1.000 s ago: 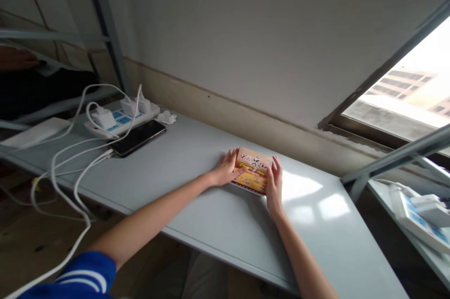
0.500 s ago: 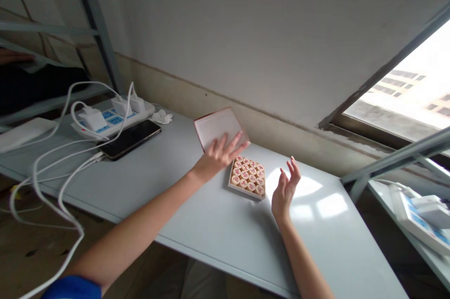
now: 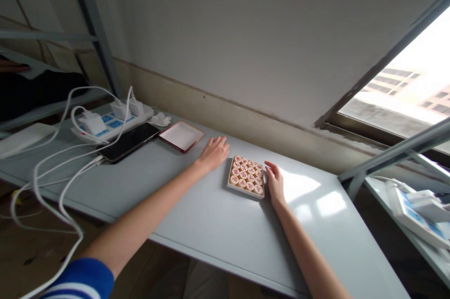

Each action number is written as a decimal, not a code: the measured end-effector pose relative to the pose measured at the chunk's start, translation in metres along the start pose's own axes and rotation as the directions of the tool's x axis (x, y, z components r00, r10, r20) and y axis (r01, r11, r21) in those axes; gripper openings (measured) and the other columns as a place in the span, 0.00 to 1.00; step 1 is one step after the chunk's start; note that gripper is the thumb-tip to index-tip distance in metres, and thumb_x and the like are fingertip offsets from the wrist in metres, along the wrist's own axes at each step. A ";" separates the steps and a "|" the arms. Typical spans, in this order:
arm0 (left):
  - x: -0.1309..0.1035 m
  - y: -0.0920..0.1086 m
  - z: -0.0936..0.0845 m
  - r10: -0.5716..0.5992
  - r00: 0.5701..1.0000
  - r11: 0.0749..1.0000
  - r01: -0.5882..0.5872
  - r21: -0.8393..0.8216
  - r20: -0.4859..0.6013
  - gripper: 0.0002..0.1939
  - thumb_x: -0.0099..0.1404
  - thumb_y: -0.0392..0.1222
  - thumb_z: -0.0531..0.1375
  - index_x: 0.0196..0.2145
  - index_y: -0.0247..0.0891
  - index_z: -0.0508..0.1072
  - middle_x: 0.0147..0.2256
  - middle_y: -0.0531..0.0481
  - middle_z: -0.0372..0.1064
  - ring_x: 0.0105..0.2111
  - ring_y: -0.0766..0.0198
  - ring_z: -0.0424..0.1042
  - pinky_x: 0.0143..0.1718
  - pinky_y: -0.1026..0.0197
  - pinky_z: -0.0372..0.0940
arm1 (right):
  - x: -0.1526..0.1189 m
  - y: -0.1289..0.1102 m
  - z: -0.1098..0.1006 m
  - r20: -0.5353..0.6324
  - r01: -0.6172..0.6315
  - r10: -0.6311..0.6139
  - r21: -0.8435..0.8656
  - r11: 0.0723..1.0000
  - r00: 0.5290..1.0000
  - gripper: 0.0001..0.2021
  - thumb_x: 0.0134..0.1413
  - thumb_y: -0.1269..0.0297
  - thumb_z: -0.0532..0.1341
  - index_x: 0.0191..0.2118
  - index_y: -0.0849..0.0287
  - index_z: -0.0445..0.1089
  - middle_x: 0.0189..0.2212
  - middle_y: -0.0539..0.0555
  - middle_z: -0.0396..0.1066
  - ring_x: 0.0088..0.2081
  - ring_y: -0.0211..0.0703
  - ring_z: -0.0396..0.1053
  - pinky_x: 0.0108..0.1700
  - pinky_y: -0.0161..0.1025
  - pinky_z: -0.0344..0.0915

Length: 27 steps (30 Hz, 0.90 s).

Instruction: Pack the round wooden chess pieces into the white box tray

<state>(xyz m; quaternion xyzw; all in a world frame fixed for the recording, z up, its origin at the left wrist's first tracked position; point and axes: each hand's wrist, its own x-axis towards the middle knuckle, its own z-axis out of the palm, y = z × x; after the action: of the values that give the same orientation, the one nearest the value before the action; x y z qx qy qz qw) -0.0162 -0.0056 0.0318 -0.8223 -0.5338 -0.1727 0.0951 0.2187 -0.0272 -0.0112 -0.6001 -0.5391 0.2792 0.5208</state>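
Note:
A shallow white box of Chinese chess pieces (image 3: 246, 175) rests on the grey table, its round wooden discs in rows with red characters facing up. Just to its left, my left hand (image 3: 214, 152) is over the table, fingers loosely extended and holding nothing. At the box's right side is my right hand (image 3: 275, 182), thumb and fingers apart; whether it touches the box I cannot tell. The box lid (image 3: 181, 136) lies with its white inside up, left of my left hand and beside a black phone (image 3: 131, 142).
A power strip (image 3: 112, 123) with chargers and looping white cables (image 3: 38, 168) occupies the table's left end. Crumpled white tissue (image 3: 160, 119) lies near the lid. A wall runs along the back. Another power strip (image 3: 418, 217) sits on a surface at right, past a metal frame (image 3: 397, 153).
The lid went from my left hand to the table at left, and that hand let go, now back near the box. My right hand came down and left to the box's side.

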 end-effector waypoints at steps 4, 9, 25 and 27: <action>0.019 0.017 0.010 -0.085 0.992 0.954 0.109 -0.279 0.098 0.18 0.65 0.38 0.44 0.34 0.35 0.73 0.37 0.43 0.69 0.39 0.58 0.68 0.40 0.57 0.62 | 0.010 -0.006 -0.001 0.216 0.128 -0.101 -0.113 0.985 0.971 0.17 0.46 0.53 0.54 0.37 0.60 0.71 0.38 0.57 0.70 0.40 0.46 0.67 0.42 0.44 0.62; 0.018 0.013 0.040 -0.172 0.973 0.823 0.227 -0.521 0.153 0.17 0.64 0.40 0.45 0.37 0.37 0.74 0.38 0.46 0.70 0.39 0.61 0.69 0.42 0.61 0.62 | 0.013 -0.007 -0.005 0.293 0.191 -0.139 -0.157 0.969 0.946 0.17 0.49 0.52 0.54 0.37 0.59 0.71 0.38 0.57 0.71 0.38 0.45 0.68 0.40 0.42 0.64; 0.017 0.006 0.045 -0.041 0.982 0.783 0.147 -0.604 0.187 0.15 0.62 0.44 0.49 0.34 0.37 0.73 0.38 0.49 0.70 0.39 0.62 0.68 0.41 0.63 0.61 | 0.016 -0.006 -0.015 0.284 0.287 -0.230 -0.180 0.941 0.931 0.14 0.47 0.54 0.58 0.34 0.58 0.72 0.40 0.57 0.66 0.41 0.45 0.66 0.39 0.41 0.64; 0.017 0.006 0.046 -0.043 0.983 0.785 0.144 -0.602 0.179 0.14 0.62 0.44 0.48 0.35 0.38 0.73 0.39 0.49 0.70 0.39 0.62 0.68 0.41 0.63 0.61 | 0.015 -0.008 -0.016 0.260 0.301 -0.248 -0.187 0.935 0.933 0.13 0.46 0.54 0.59 0.33 0.58 0.71 0.39 0.56 0.67 0.42 0.46 0.66 0.39 0.41 0.63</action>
<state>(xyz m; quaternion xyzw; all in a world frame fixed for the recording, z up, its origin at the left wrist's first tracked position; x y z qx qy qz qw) 0.0036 0.0224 -0.0040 -0.7920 -0.4951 -0.2762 -0.2267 0.2344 -0.0190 0.0040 -0.5364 -0.7032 0.2087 0.4174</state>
